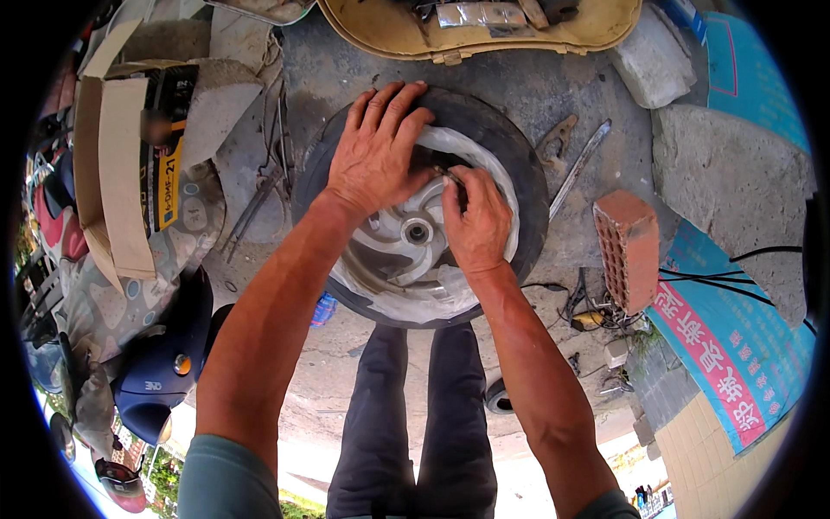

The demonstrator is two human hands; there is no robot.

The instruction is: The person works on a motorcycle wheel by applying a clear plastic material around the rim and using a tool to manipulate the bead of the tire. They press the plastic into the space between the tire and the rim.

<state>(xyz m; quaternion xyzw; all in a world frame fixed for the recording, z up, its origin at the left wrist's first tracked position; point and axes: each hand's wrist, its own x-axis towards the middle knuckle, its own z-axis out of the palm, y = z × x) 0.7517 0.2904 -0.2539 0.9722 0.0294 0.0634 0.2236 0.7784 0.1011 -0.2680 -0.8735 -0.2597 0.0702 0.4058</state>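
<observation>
A black tyre (532,216) on a silver spoked wheel (398,251), with pale translucent material round its rim, lies flat at the centre. My left hand (373,156) rests over the upper part of the tyre, fingers apart and slightly bent, thumb reaching toward the rim's inside. My right hand (478,216) is closed at the upper right inside the rim, thumb and forefinger pinched on a small metallic piece too small to name. The underside of both hands' fingertips is partly hidden.
A tan case (393,39) with tools is above, a cardboard box (121,182) left, navy scooter bodywork (151,381) lower left. A red brick (635,251), concrete blocks (722,177), metal bar (579,169), rusty tool (555,138) and cables (718,277) lie right.
</observation>
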